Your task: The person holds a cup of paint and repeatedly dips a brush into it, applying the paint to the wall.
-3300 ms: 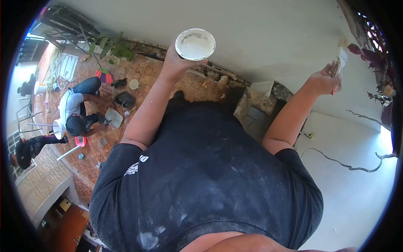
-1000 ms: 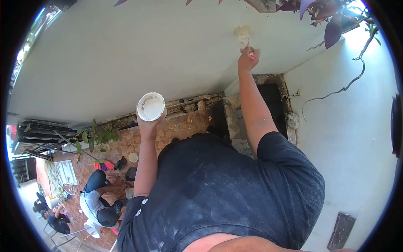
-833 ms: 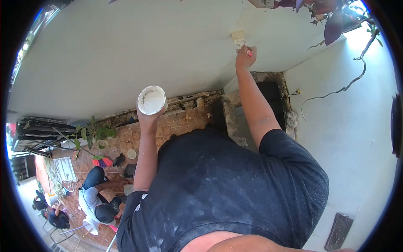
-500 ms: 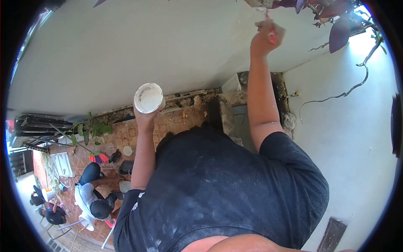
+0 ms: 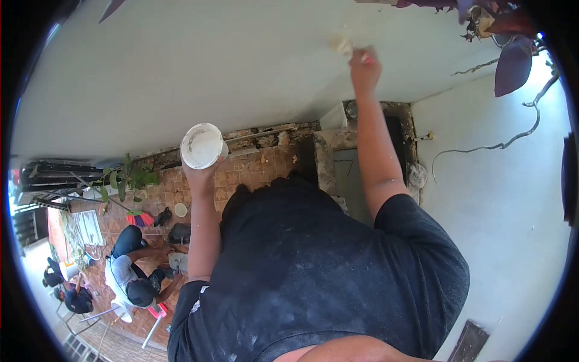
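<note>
My left hand (image 5: 200, 176) is wrapped round a white plastic tub (image 5: 223, 148), which has white paint in it and smears along its rim. The tub is held up in front of the wall, its mouth facing me. Higher up and to the right, my right hand (image 5: 365, 71) is closed on a paintbrush (image 5: 341, 45) with a red handle; its pale, blurred bristles are right at the white wall (image 5: 253, 66). The fingers hide most of the handle.
Purple-leaved branches (image 5: 512, 66) hang at top right. A rough masonry basin (image 5: 329, 148) stands below my right arm. On the tiled floor (image 5: 241, 171) are a leafy plant (image 5: 123, 181) and a crouching person (image 5: 136, 277); more people (image 5: 75, 295) are farther off.
My right hand has moved down and left along the wall with the paintbrush, away from the ledge by the leaves. My left hand and the tub have shifted slightly left and down.
</note>
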{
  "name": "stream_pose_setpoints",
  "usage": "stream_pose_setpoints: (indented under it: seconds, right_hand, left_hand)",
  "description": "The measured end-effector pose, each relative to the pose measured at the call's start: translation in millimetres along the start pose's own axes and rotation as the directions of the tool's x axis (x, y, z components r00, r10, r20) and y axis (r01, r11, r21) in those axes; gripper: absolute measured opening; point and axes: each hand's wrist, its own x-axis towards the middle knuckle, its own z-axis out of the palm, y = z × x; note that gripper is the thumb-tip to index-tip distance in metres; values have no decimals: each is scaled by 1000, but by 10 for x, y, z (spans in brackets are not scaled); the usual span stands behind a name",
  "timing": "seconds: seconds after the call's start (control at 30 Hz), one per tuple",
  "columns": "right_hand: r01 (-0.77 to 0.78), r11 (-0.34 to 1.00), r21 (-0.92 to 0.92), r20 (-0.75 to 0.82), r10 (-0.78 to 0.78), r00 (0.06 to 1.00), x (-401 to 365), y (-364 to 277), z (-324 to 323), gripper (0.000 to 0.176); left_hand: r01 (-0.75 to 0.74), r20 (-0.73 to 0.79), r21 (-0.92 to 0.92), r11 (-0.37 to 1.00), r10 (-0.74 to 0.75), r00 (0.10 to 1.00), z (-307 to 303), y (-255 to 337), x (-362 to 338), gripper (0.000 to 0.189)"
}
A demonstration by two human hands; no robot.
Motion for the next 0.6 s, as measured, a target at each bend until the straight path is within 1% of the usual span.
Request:
stream_pose_setpoints:
  seconds: [0.03, 0.07, 0.13, 0.17, 0.2, 0.23, 0.27, 0.33, 0.37, 0.43, 0.5, 0.53, 0.57, 0.6]
  right_hand:
    - [21, 987, 160, -73, -9, 997, 174, -315, -79, 18]
    - [51, 947, 317, -144, -5, 990, 277, -555, -133, 17]
    - [151, 911, 385, -321, -21, 947, 280, -765, -176, 15]
    - [208, 887, 412, -414, -21, 910, 285, -812, -180, 14]
    - [268, 896, 354, -443, -92, 892, 262, -535, -123, 16]
    - [325, 934, 150, -419, -237, 877, 150, -315, -44, 18]
    - [374, 925, -64, -362, -371, 855, 14, -91, 23, 20]
    - [299, 906, -300, -202, -366, 908, -362, 344, 178, 19]
    - [213, 927, -308, -154, -270, 951, -573, 541, 228, 18]
    - [27, 953, -301, -78, -52, 996, -683, 724, 265, 17]
    - [-186, 942, -280, -16, 190, 982, -620, 719, 215, 17]
    - [-223, 927, -301, 13, 238, 971, -522, 746, 123, 21]
    - [-260, 910, -322, 42, 289, 957, -316, 595, 27, 26]
    - [-90, 854, -512, 34, 125, 992, -118, 696, -70, 19]
  left_hand:
    - [0, -6, 9, 1000, 0, 1000, -25, -13, -10, 79]
    - [20, -10, 0, 1000, -20, 1000, -44, -35, -16, 80]
    - [19, -40, -20, 1000, -20, 999, -11, -27, -63, 79]
    - [11, -49, -27, 1000, -12, 999, -12, -4, -64, 79]
    - [-20, -35, -16, 1000, 19, 999, -28, -7, -50, 80]
    - [-54, -17, -14, 998, 54, 998, -46, -38, -38, 81]
    - [-83, 1, -16, 996, 83, 997, -53, -64, -24, 81]
    - [-30, -54, -39, 999, 28, 998, -63, -92, -44, 85]
    - [-2, -83, -51, 999, -2, 997, -68, -96, -52, 87]
    - [-31, -99, -56, 998, 25, 995, -63, -68, -76, 86]
    - [-44, -100, -81, 996, 36, 994, -45, -20, -76, 85]
    - [-37, -89, -103, 994, 28, 996, -57, 10, -85, 85]
    - [-27, -80, -123, 992, 18, 997, -67, 32, -85, 84]
    - [-65, -76, -120, 991, 56, 996, -87, 42, -89, 82]
